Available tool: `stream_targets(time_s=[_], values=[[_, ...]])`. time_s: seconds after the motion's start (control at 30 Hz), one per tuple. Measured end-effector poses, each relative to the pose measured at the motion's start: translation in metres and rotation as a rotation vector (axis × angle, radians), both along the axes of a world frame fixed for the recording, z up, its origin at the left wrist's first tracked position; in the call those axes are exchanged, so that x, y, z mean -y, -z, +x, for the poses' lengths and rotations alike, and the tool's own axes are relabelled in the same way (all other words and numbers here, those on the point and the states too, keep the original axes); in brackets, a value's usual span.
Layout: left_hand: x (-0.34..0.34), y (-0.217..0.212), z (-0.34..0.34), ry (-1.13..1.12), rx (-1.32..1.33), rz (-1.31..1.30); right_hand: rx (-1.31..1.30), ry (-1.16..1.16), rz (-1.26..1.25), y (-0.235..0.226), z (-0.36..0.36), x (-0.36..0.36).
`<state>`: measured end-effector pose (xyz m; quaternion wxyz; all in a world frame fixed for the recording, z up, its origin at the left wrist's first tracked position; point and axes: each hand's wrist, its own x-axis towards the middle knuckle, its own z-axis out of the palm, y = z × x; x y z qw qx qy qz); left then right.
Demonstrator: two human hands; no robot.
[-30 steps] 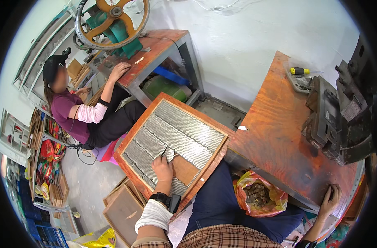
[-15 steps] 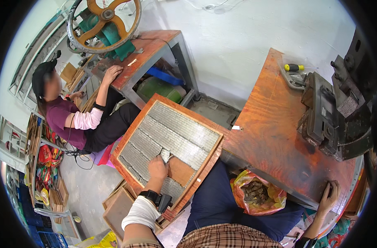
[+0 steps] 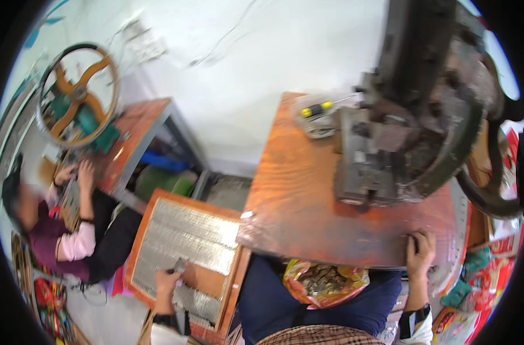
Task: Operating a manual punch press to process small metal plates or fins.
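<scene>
A wood-framed tray (image 3: 142,230) lies to my left, lined with rows of small shiny metal pieces (image 3: 187,227). A bare brown patch (image 3: 209,282) shows among the rows. My left hand (image 3: 166,283) is closed around a small metal piece (image 3: 180,265) beside this patch; blur hides its exact shape. At the near right edge of the reddish wooden bench (image 3: 302,190), my right hand (image 3: 423,253) rests with curled fingers. A dark spot shows between them, and I cannot make out what it is.
A heavy dark press (image 3: 383,149) stands on the bench, with a yellow-black screwdriver (image 3: 317,109) on a small tray beside it. A bag of small metal pieces (image 3: 325,283) sits at my lap. Another person (image 3: 52,241) works at the left near a handwheel machine (image 3: 79,95).
My view has swung to the right, so the press shows more fully and the tray sits farther left. The left hand stays at the bare patch; the right stays at the bench edge.
</scene>
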<state>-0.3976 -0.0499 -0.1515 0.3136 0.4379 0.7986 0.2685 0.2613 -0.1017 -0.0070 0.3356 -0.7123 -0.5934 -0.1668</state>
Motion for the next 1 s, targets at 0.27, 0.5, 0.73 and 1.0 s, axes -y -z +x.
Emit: stream_targets(time_s=[0.27, 0.5, 0.73, 1.0], values=[[-0.079, -0.210, 0.203, 0.408, 0.230, 0.276, -0.012, -0.030, 0.070, -0.013, -0.001, 0.004], [-0.150, -0.283, 0.420, 0.746, -0.256, 0.476, -0.039, -0.064, 0.097, -0.012, 0.008, 0.009], [-0.144, -0.271, 0.501, 0.602, -0.408, 0.567, -0.058, -0.089, 0.088, -0.010, 0.012, 0.012], [-0.162, -0.278, 0.470, 0.974, 0.602, 0.230, -0.063, -0.064, 0.082, -0.010, 0.014, 0.013]])
